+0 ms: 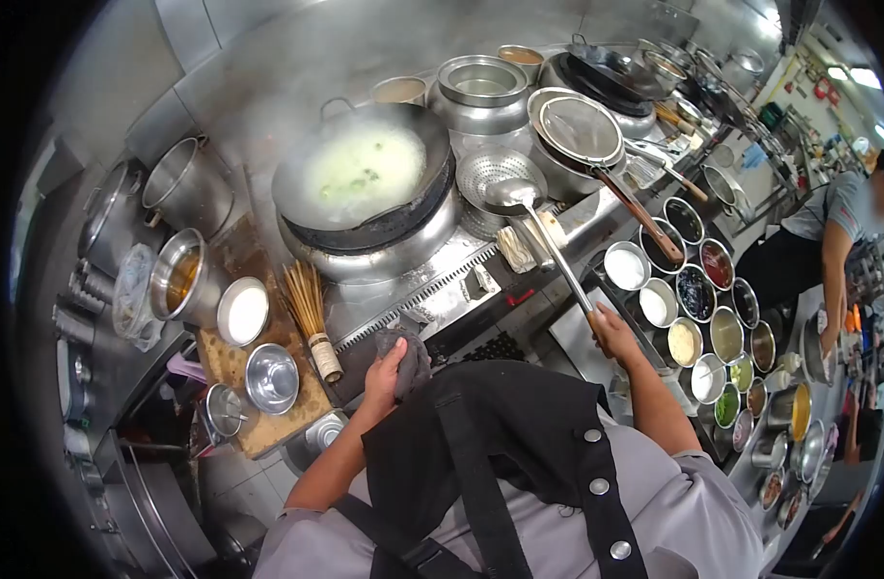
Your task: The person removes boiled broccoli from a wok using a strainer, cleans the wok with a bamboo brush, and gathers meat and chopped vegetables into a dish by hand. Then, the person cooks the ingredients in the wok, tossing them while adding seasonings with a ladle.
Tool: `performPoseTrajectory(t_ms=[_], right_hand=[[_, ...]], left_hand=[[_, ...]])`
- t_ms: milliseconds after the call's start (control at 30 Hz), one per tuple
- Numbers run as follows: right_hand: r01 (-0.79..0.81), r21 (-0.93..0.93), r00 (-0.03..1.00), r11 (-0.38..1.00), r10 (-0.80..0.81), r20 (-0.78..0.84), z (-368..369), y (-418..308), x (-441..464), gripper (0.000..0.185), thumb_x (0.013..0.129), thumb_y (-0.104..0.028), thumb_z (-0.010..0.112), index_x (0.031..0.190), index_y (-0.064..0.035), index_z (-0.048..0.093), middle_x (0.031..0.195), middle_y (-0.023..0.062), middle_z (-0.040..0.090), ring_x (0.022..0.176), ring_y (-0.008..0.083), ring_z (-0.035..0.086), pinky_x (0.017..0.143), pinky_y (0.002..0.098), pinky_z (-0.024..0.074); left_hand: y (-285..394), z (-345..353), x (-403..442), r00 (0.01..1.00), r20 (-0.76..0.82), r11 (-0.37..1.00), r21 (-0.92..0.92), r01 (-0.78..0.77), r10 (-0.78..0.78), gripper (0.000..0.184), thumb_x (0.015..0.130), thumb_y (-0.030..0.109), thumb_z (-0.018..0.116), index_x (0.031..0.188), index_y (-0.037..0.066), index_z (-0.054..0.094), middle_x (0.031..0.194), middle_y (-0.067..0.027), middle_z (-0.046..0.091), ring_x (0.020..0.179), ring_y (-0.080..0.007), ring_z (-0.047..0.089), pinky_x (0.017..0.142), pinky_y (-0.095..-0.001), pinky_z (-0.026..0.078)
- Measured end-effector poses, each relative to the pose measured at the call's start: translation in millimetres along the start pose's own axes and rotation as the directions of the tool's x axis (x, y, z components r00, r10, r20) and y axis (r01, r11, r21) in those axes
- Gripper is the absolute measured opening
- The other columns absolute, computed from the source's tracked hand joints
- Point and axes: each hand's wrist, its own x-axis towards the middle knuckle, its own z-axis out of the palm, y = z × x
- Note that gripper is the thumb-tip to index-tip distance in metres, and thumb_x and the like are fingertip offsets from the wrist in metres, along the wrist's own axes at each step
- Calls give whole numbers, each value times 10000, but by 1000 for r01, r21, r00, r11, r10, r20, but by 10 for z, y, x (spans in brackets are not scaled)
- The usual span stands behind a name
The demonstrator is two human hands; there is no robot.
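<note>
My right hand (pixel 612 333) is closed around the wooden end of a long-handled ladle (pixel 556 246). The ladle's bowl lies over a perforated metal strainer (pixel 490 174) beside the wok. In my left hand (pixel 388 374) is a dark grey cloth (pixel 408 359), bunched up near the stove's front edge. Ahead of me a large black wok (pixel 312 232) sits on the burner, holding steaming pale liquid with green pieces. A bamboo wok brush (pixel 312 314) lies by the board, left of my left hand.
A wooden board (pixel 302 410) at left carries metal bowls (pixel 271 376). To the right are several seasoning pots (pixel 694 291) and a fine-mesh strainer (pixel 579 127) resting on a pot. A co-worker (pixel 828 222) stands at far right. Steam blurs the back wall.
</note>
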Motion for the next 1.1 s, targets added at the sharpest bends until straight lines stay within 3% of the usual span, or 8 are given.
performPoseTrajectory(t_ms=[133, 167, 200, 267, 467, 600, 700, 1100], right_hand=[[-73, -24, 994, 997, 71, -83, -649, 1659, 420, 490, 1053, -496, 421, 1123, -60, 633, 775, 101, 585, 573, 215, 586, 543, 351, 496], [332, -614, 901, 716, -434, -18, -804, 2397, 474, 492, 1009, -483, 503, 1026, -17, 660, 655, 125, 656, 540, 283, 638, 571, 416, 534], [52, -754, 988, 655, 76, 134, -818, 2165, 130, 427, 1000, -409, 518, 1098, -22, 669, 748, 157, 699, 669, 256, 698, 650, 427, 569], [14, -858, 958, 513, 238, 158, -859, 3030, -131, 453, 954, -382, 568, 1242, -44, 654, 1080, 240, 703, 1011, 303, 697, 876, 463, 545], [94, -667, 961, 739, 107, 254, -1165, 4642, -621, 481, 912, -364, 612, 1277, -54, 657, 1191, 254, 684, 1120, 355, 668, 983, 465, 507], [479, -275, 872, 834, -418, 253, -1130, 5347, -637, 477, 895, -361, 628, 1260, -56, 674, 1204, 249, 683, 1131, 378, 662, 1010, 461, 494], [78, -756, 904, 649, 275, 329, -1252, 4113, -830, 490, 873, -328, 640, 1282, -58, 662, 1215, 243, 680, 1145, 386, 652, 1003, 434, 500], [-16, -564, 939, 826, 206, 275, -1675, 3969, -964, 467, 864, -224, 704, 1281, -22, 642, 956, 197, 730, 719, 251, 709, 675, 385, 567]], left_hand=[[-132, 219, -181, 996, -87, 999, -47, 11, -15, 536, 1008, 506, 561, 1132, -9, 645, 998, -175, 721, 843, -243, 704, 758, -359, 578], [-187, 279, -210, 995, -100, 999, -49, 6, -11, 554, 1007, 524, 552, 1136, -8, 642, 1000, -171, 723, 845, -241, 704, 760, -361, 579], [-241, 346, -245, 994, -109, 999, -51, -4, -2, 554, 1007, 524, 552, 1136, -8, 642, 1000, -171, 723, 845, -241, 704, 760, -361, 579], [-384, 491, -314, 993, -113, 990, -143, 6, -23, 541, 986, 517, 596, 1139, 0, 630, 978, -166, 717, 789, -257, 710, 716, -379, 596], [-729, 1044, -497, 976, -210, 995, -82, 48, -64, 510, 985, 497, 608, 1144, 14, 633, 995, -166, 711, 826, -253, 709, 729, -378, 596], [-1125, 1186, -500, 982, -150, 993, -55, 103, -111, 495, 986, 489, 612, 1146, 21, 630, 996, -163, 706, 846, -250, 708, 745, -372, 593], [-1366, 1321, -483, 976, -135, 985, -13, 170, -170, 485, 995, 483, 601, 1142, 21, 624, 988, -160, 704, 842, -251, 709, 759, -366, 591], [-1290, 2170, -364, 981, 55, 974, 146, 174, -184, 718, 918, 711, 540, 1165, 42, 624, 921, -166, 694, 731, -292, 698, 602, -381, 577]])
